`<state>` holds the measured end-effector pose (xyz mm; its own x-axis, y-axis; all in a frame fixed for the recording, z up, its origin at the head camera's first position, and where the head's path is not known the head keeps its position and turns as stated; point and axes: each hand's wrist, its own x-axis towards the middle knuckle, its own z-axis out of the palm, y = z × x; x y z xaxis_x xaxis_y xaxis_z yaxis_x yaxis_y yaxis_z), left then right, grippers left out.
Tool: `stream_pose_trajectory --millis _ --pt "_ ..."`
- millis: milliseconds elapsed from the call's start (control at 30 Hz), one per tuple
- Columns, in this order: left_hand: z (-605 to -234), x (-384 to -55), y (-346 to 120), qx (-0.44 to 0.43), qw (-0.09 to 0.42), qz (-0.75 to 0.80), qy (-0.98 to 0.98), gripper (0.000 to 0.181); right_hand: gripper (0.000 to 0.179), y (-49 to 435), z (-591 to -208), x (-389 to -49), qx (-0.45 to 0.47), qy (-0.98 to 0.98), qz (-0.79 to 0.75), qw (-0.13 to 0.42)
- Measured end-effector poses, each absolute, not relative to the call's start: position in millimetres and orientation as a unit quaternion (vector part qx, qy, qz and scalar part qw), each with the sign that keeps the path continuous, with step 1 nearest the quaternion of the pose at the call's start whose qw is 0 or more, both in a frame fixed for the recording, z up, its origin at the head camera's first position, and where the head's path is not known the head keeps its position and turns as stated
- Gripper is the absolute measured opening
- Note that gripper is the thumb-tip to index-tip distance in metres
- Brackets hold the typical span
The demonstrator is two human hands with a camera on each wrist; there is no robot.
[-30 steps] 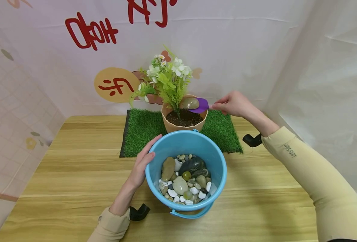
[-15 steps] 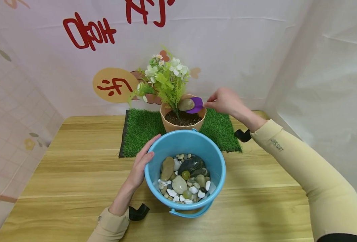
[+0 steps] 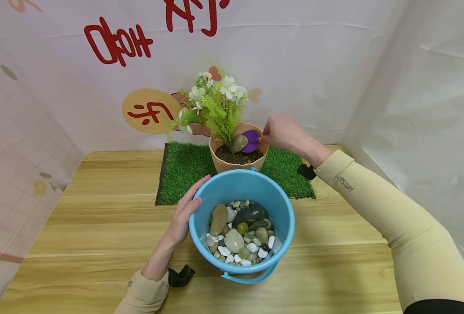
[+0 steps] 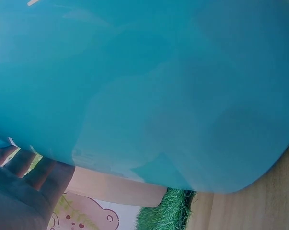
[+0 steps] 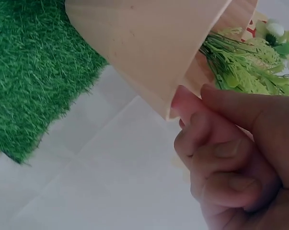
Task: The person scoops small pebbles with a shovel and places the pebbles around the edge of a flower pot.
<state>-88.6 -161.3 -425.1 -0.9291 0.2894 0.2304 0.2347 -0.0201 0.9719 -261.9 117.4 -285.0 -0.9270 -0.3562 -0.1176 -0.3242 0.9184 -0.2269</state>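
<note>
Left hand [image 3: 182,218]: fingers lying fairly straight along the bucket's outer left side, thumb resting at the rim; steadying it, I judge.
Blue bucket [image 3: 290,218]: standing on the table [image 3: 98,196], holding mixed stones [image 3: 234,240], large and small.
Right hand [image 3: 284,131]: reaching to the pot's right rim, fingers curling narrow and pinching the purple scoop; handle mostly hidden by the hand.
Purple scoop [image 3: 251,141]: blade tilting inside the pot, its tip end against the large stone.
Large stone [image 3: 239,143]: sitting between blade and plant stems, above the dark soil [image 3: 228,156]; cannot tell whether it is touching soil.
Handling: keeping the blade low and tipping gradually should suit this smooth stone; sliding it off too fast could bend the stems.
Peach pot [image 3: 219,165]: standing on the grass mat [image 3: 186,174], partly hidden behind the bucket.
Flowering plant [image 3: 216,104]: rising from the soil, leaning left.
</note>
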Motion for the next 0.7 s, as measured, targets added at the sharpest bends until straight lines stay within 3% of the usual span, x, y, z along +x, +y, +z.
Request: stream_pose_trajectory --millis 267,700 --pt "-423.8 -88.6 -162.6 0.185 0.026 0.680 0.709 0.060 0.045 114.0 -276.4 -252.6 -0.183 0.983 -0.018 0.021" --pt "-423.0 -89.4 -162.6 0.191 0.027 0.681 0.706 0.062 0.022 106.6 -269.1 -232.2 -0.185 0.979 0.080 -0.037"
